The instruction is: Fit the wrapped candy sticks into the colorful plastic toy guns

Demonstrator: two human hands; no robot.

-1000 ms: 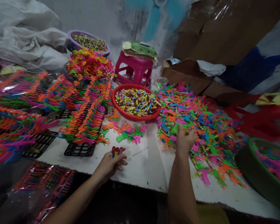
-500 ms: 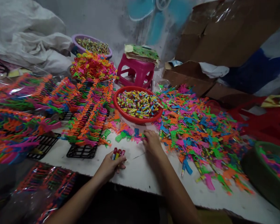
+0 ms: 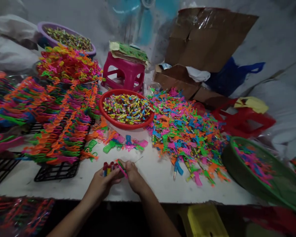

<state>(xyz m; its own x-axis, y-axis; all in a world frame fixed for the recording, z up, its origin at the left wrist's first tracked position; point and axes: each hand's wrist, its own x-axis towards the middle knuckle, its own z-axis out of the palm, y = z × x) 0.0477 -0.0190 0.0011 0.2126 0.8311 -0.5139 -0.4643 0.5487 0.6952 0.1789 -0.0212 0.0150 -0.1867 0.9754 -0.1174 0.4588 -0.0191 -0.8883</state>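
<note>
Small coloured tubes [image 3: 108,167] held in a bunch over the near edge of a white surface [image 3: 150,184].

Head view: the left hand [image 3: 101,184] has its grip closed around the tubes; the right hand [image 3: 134,174], touching it, pinches what seems to be a pink toy piece [image 3: 121,168]. Beyond lie a red bowl [image 3: 124,123] of tubes and a heap of plastic toys [image 3: 185,131].

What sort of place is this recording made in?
Probably a small home workshop for packing cheap plastic toys: a loose heap of toy pieces on the table, a red bowl of small tubes, and strung rows of finished toys.
</note>
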